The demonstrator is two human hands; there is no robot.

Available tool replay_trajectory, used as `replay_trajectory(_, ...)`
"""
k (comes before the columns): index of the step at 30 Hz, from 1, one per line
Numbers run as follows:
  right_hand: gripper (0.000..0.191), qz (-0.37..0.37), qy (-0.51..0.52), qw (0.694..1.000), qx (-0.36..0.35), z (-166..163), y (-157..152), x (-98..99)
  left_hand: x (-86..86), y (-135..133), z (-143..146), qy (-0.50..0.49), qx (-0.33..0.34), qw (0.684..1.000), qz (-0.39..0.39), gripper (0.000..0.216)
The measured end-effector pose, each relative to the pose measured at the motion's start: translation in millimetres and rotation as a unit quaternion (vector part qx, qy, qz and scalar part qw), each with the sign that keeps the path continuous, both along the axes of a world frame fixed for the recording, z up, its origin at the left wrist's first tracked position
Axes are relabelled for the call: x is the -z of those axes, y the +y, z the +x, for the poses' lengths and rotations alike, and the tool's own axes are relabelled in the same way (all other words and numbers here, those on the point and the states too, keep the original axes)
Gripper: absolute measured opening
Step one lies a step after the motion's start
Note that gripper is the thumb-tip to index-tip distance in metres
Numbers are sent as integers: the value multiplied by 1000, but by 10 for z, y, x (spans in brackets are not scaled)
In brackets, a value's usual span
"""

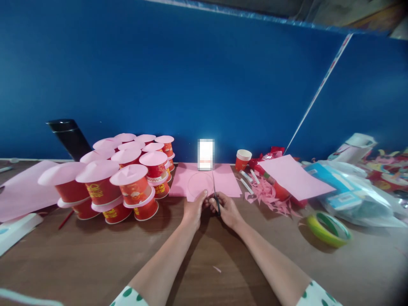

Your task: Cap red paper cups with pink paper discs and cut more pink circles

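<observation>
My left hand [195, 209] pinches the lower edge of a pink paper sheet [200, 183] that has a circle drawn on it. In my right hand [227, 210] is a pair of scissors [216, 200], fingers closed round the dark handles. The thin blades point up and away along the right side of the sheet. Whether they are biting into the paper is too small to tell. Behind the held sheet lie larger pink sheets [227, 180] on the table. A bright upright screen [205, 154], partly blurred, stands at the back of them.
Stacked red paper cups with pink cone tops [131, 187] fill the left side, by a black bottle [72, 138]. To the right are nested cups [243, 160], pink scraps [267, 193], a loose pink sheet [296, 176], a yellow-green tape roll [328, 229] and a plastic bag [360, 208].
</observation>
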State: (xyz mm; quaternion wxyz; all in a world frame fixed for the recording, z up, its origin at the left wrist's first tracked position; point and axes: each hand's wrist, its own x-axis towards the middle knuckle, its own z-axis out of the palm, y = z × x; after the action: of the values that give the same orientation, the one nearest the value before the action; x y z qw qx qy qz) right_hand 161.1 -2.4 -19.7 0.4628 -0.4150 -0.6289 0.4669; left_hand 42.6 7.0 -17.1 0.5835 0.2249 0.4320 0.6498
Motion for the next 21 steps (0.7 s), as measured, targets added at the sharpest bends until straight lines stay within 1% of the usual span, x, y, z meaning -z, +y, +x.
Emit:
replay_trajectory(6, 30, 1, 7, 1000, -3, 4, 3, -1, 21, -2, 1, 3, 14, 1000, 10, 34)
replay_trajectory(12, 29, -4, 21, 1000, -5, 11, 5, 22, 6, -5, 2, 4, 10, 1000, -3, 34)
replay_trajectory(21, 31, -4, 24, 1000, -15, 4, -5, -30, -28, -21, 2, -2, 8, 1000, -14, 29)
